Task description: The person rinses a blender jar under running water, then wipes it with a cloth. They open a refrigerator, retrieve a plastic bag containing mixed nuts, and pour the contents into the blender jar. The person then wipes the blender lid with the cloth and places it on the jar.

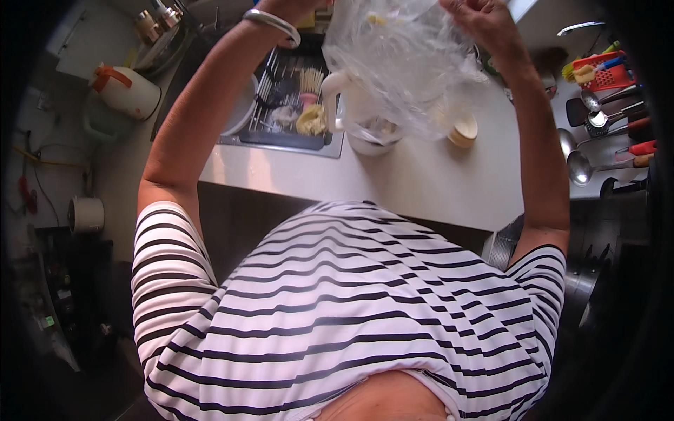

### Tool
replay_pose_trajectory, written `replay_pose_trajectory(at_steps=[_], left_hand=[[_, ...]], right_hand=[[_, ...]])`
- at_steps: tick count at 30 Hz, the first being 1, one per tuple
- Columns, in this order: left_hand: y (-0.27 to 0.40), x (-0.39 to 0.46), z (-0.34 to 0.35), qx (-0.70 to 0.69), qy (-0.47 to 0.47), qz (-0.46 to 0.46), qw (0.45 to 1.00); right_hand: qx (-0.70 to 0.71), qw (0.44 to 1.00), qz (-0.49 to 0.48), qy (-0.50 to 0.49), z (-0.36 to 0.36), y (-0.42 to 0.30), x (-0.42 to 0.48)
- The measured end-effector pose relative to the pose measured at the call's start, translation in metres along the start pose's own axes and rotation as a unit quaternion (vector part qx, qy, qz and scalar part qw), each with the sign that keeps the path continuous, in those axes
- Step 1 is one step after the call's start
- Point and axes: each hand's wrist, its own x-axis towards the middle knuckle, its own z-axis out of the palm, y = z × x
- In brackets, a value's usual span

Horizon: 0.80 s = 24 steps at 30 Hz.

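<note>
A large clear plastic bag [400,68] hangs spread above the counter at the top of the view. My right hand [482,18] pinches its upper right edge. My left hand [295,8], with a silver bangle at the wrist, is at its upper left edge; the frame cuts off part of this hand. Behind and below the bag, a white pitcher with a handle [331,97] is partly covered. A white bowl [371,146] shows under the bag's lower edge, its contents blurred by the plastic. Small cream-coloured round containers [463,130] stand to the right.
Left of the bag is a sink with a dark drying rack [281,139], holding a brush with pale bristles [310,81] and a yellowish item [312,120]. A white thermos jug [126,92] stands further left. Ladles [579,168] and a red basket [603,71] are at right.
</note>
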Motion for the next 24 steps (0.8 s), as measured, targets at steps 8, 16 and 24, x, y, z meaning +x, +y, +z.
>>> replay_pose_trajectory(at_steps=[8,16,24], left_hand=[[0.021,-0.017,0.022,0.064,-0.004,-0.065,0.996],[0.021,-0.008,0.008,-0.009,0.021,0.017,1.000],[0.026,-0.013,0.011,-0.043,0.011,-0.012,0.999]], right_hand=[[-0.137,0.984,-0.033,-0.105,0.010,0.029,-0.010],[-0.035,0.999,0.031,-0.011,-0.007,0.010,-0.010],[0.030,0.998,-0.022,-0.051,-0.001,0.003,-0.025]])
